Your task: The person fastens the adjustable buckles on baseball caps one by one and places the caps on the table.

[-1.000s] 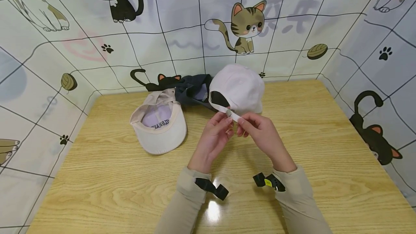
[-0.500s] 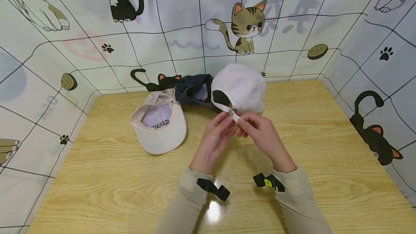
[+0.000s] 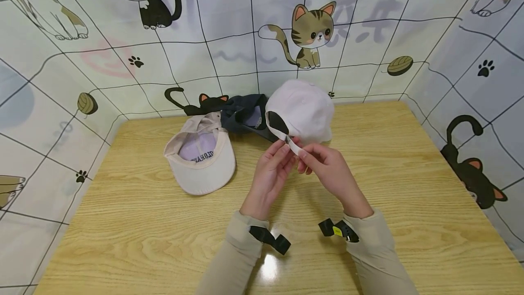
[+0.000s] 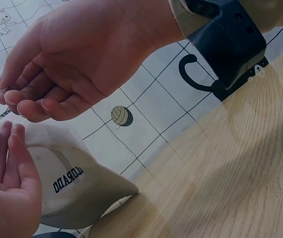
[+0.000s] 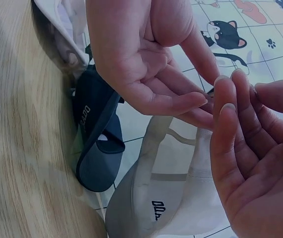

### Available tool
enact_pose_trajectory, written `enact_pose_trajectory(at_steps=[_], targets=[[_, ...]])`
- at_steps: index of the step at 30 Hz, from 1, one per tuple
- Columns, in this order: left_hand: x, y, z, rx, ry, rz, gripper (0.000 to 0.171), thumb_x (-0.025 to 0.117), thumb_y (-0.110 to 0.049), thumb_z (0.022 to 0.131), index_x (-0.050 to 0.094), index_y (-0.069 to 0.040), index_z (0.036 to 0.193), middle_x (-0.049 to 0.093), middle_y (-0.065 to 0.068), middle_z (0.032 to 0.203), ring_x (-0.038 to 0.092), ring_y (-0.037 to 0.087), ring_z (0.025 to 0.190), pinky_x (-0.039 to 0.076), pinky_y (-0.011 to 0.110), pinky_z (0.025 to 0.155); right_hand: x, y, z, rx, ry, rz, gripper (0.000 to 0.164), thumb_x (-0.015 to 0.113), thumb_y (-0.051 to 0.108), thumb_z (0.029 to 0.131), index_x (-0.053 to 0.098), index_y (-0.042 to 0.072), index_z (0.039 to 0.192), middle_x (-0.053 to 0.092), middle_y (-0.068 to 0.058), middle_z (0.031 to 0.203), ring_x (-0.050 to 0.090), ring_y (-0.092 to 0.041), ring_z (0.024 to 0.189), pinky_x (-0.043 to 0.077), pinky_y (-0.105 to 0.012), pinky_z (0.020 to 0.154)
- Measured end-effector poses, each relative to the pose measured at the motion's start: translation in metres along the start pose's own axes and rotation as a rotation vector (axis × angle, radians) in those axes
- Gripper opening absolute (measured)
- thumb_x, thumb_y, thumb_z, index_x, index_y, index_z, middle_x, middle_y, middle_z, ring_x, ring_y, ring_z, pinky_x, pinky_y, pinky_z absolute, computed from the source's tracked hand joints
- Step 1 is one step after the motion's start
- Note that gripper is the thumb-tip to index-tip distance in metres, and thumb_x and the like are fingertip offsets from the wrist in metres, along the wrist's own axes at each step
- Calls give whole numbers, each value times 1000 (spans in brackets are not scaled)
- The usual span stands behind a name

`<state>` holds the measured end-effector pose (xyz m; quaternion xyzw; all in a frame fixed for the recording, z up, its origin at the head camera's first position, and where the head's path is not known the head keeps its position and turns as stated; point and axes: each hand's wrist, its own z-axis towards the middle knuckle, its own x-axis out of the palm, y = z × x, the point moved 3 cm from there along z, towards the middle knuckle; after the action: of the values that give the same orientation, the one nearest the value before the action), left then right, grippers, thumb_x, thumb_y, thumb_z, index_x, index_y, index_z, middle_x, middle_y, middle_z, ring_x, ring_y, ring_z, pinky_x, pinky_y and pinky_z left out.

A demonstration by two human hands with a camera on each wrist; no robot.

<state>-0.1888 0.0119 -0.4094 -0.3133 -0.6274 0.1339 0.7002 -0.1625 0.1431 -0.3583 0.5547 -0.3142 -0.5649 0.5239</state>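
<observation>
Pinching the free end of a white strap (image 3: 293, 146) between thumb and fingers, the right hand (image 3: 333, 170) kept it drawn out toward five o'clock. The left hand (image 3: 270, 174), at the right's nine o'clock, gripped the same strap just below its small grey clasp (image 3: 287, 139). Holding both spots probably steadied the clasp and kept the narrow band from twisting away. At the hands' twelve o'clock sat the white cap (image 3: 303, 108), its rear opening (image 3: 277, 123) turned toward about seven, likely so that the strap lay within reach of both thumbs. Farther out, at ten o'clock, lay a dark blue cap (image 3: 241, 110), close against the white one; at nine, a beige cap (image 3: 204, 176) rested hollow side up on the table (image 3: 163, 240), perhaps set aside to leave elbow room.

Against the head view a second earlier, the strap sloped more steeply below the clasp, and the left hand and white cap sat slightly nearer three o'clock. The other two caps had not moved.
</observation>
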Motion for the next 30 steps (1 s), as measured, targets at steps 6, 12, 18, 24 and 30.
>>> enact_pose_trajectory(at_steps=[6,12,18,24,30], targets=[[-2,-1,1,-3,-38,4,26,57,-10,88,57,-5,113,58,11,116,57,15,98,44,25,79,0,1,0,5,8,3,23,53,30,90,59,8,84,60,-8,71,57,-29,66,48,-31,58],[-5,-3,2,1,-76,-3,26,56,-11,88,58,-7,113,59,10,115,56,14,97,43,23,76,1,14,-3,13,16,-16,18,51,20,92,58,5,84,60,-11,71,57,-18,63,48,-28,58],[-6,-4,2,7,-84,-15,29,58,-12,87,57,-5,115,58,10,115,56,14,97,44,23,75,1,25,-6,14,15,-35,18,50,18,92,58,3,84,60,-13,71,57,-19,63,47,-28,59],[-8,-4,3,9,-82,-16,29,58,-11,87,57,-5,115,58,10,116,56,15,96,45,23,76,-4,0,-1,20,3,-31,24,53,32,90,60,10,84,61,-5,71,58,-23,65,48,-32,60],[-4,-2,1,3,-65,90,24,56,-9,88,58,-8,112,58,10,115,57,16,97,43,26,77,-8,-4,1,60,-39,-105,30,54,39,87,62,10,92,63,-3,75,59,-17,68,48,-30,62]])
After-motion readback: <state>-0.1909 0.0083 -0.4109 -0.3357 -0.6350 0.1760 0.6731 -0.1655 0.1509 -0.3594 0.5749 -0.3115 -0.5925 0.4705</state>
